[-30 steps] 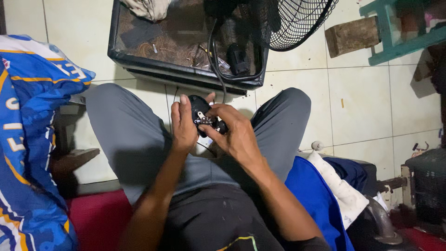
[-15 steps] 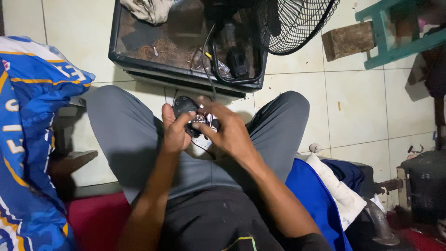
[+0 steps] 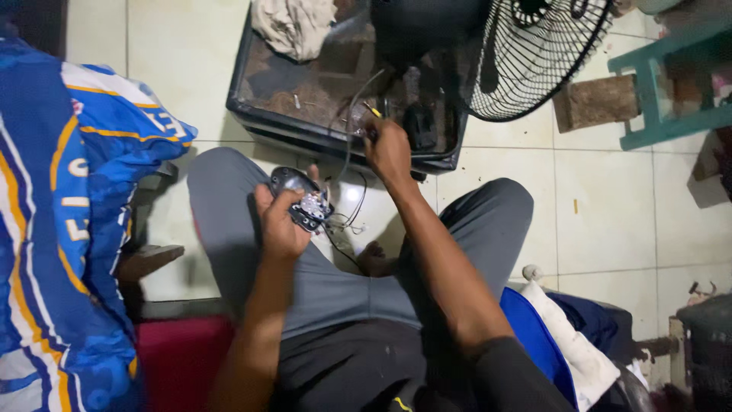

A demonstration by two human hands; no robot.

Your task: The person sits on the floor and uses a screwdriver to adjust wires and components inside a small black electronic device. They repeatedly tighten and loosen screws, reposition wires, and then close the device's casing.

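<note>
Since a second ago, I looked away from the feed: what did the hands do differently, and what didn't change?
The right hand let go of the small black part and reached forward to the dark tray, where it now pinches a thin tool with a yellow tip. The left hand kept holding the part, its wires dangling, above the lap. The fan and the cloth in the tray did not move.

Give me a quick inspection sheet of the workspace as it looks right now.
Surface: pale tiled floor.
Job's things: small black switch unit, opened, and black tray.
Clutter: rag in tray; wood block; blue cloth.
Hands: left hand holds the unit; right hand reaches into the tray, grip unclear.
Cables: thin wires hang from the unit.
Surroundings: fan, green stool.
</note>
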